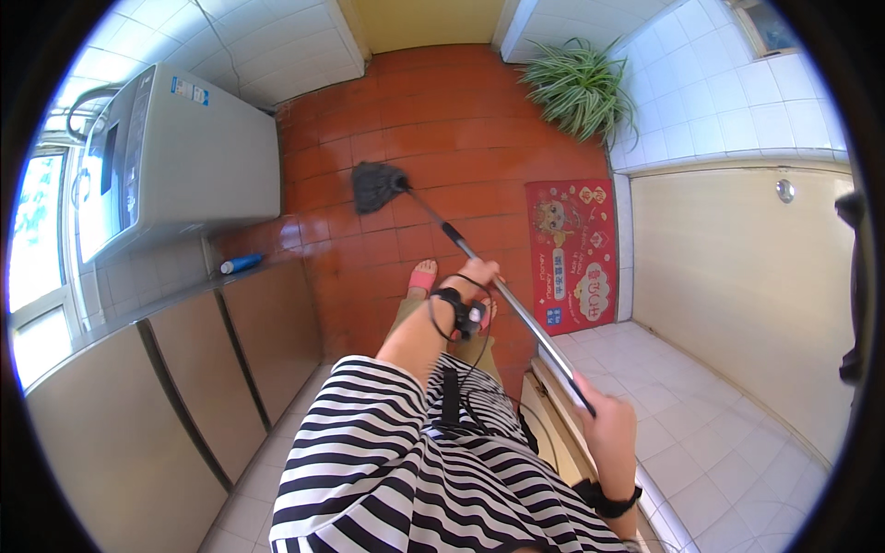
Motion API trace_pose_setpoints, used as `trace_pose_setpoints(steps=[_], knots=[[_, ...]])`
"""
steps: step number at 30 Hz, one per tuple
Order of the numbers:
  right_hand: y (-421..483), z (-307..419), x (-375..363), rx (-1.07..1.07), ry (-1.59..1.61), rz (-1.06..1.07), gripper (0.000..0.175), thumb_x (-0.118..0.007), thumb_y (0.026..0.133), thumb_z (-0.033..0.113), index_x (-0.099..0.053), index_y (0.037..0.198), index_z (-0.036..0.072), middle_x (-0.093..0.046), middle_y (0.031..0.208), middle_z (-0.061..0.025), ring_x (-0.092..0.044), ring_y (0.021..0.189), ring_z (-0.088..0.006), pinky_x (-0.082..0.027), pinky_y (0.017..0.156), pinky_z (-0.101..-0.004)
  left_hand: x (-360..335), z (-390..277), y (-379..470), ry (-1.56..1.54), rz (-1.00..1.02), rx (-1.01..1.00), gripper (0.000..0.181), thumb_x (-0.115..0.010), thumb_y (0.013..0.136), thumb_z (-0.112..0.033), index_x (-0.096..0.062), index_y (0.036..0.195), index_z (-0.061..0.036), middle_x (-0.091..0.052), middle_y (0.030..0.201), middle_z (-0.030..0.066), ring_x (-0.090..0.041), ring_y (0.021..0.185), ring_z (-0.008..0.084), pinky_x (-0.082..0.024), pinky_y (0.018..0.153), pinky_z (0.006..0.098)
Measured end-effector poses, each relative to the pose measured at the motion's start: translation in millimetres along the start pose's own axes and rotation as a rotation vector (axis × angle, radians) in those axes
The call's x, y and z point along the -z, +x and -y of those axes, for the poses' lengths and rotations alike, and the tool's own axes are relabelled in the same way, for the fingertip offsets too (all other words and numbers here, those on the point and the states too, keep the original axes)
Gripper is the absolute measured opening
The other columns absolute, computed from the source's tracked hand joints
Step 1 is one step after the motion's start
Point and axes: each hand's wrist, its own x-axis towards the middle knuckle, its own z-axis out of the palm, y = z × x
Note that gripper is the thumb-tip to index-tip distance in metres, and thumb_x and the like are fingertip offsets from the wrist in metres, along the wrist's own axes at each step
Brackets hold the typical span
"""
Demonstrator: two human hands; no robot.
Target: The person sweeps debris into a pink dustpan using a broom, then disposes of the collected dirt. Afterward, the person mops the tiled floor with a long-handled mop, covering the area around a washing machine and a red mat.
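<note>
My left hand (479, 272) is closed around the middle of a metal mop handle (527, 318), below its black sleeve. Near the handle's top end, at the lower right, my right hand (607, 413) grips the black end piece. The handle slants up and left to a grey mop head (377, 186), which lies on the red floor tiles (442, 138) ahead of my feet. Black straps sit on both wrists, the left one with a small device and a cable.
A washing machine (207, 148) stands at the left, above steel-fronted cabinets (200, 380) with a blue bottle (241, 263) by their edge. At the right are a red doormat (572, 256), a spider plant (581, 90) and a cream door (733, 276). A yellowish door (429, 24) is at the far end.
</note>
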Motion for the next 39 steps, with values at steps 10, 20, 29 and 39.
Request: trace_pose_setpoints(steps=[10, 20, 29, 39], knots=[[-108, -47, -13, -0.403, 0.472, 0.063, 0.063, -0.084, 0.07, -0.001, -0.064, 0.13, -0.002, -0.074, 0.087, -0.0098, -0.058, 0.075, -0.0072, -0.05, 0.071, -0.0254, -147, 52, -28, 0.043, 0.178, 0.216, 0.019, -0.073, 0.081, -0.014, -0.073, 0.076, 0.0042, -0.07, 0.068, 0.0156, -0.069, 0.056, 0.024, -0.056, 0.046, 0.0387], [94, 31, -65, 0.02, 0.492, 0.088, 0.064, -0.08, 0.075, -0.003, -0.06, 0.136, -0.003, -0.051, 0.075, 0.0029, -0.047, 0.064, -0.005, -0.044, 0.058, -0.0227, 44, -78, 58, 0.001, -0.336, -0.054, 0.025, -0.07, 0.081, -0.021, -0.071, 0.075, 0.0031, -0.07, 0.071, 0.0159, -0.072, 0.068, 0.028, -0.056, 0.061, 0.0417], [247, 244, -52, 0.5, 0.212, 0.151, 0.067, -0.084, 0.073, 0.004, -0.06, 0.135, 0.002, -0.049, 0.074, -0.0287, -0.054, 0.06, -0.023, -0.051, 0.066, -0.0333, 284, -153, 26, -0.824, -0.506, -0.194, 0.02, -0.061, 0.098, -0.011, -0.057, 0.085, 0.0041, -0.055, 0.069, 0.0095, -0.061, 0.06, 0.0245, -0.062, 0.063, 0.0399], [188, 263, -49, 0.642, -0.096, 0.352, 0.069, -0.084, 0.075, 0.007, -0.059, 0.139, 0.007, -0.062, 0.088, -0.0333, -0.068, 0.087, -0.0461, -0.056, 0.078, -0.0417, 287, -64, -34, -0.922, -0.622, -0.23, 0.014, -0.059, 0.098, -0.008, -0.058, 0.094, 0.0053, -0.06, 0.079, 0.0115, -0.064, 0.068, 0.0248, -0.063, 0.063, 0.0406]])
